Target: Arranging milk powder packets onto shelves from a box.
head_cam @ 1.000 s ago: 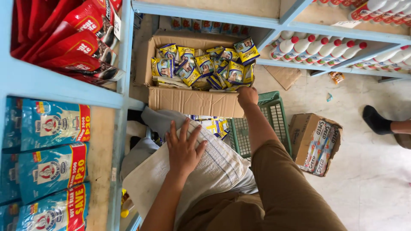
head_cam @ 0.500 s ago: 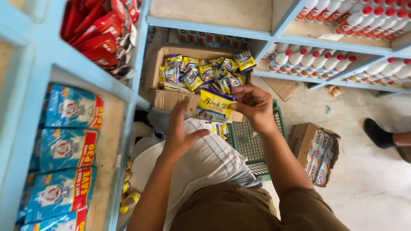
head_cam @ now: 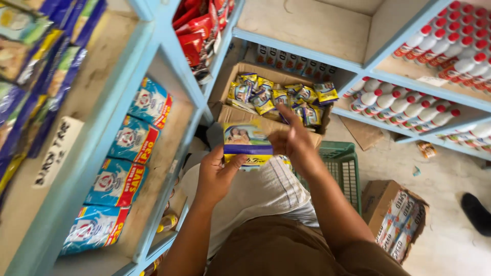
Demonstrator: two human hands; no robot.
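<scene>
Keep the flat yellow-and-purple printed sachet pack (head_cam: pixel 247 143) level and gripped at both ends. The left hand (head_cam: pixel 217 176) clasps its lower left edge, thumb over the front. The right hand (head_cam: pixel 291 140) pinches the right end, forefinger raised. The pack sits between both hands, above the open brown cardboard box of matching packets (head_cam: pixel 279 97), beside the green plastic basket (head_cam: pixel 345 163).

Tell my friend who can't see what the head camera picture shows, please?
Two hands, the left hand and right hand, hold a small yellow and purple packet above an open cardboard box full of similar packets. Pale blue shelves around hold blue bags, red packs and white bottles with red caps.
</scene>
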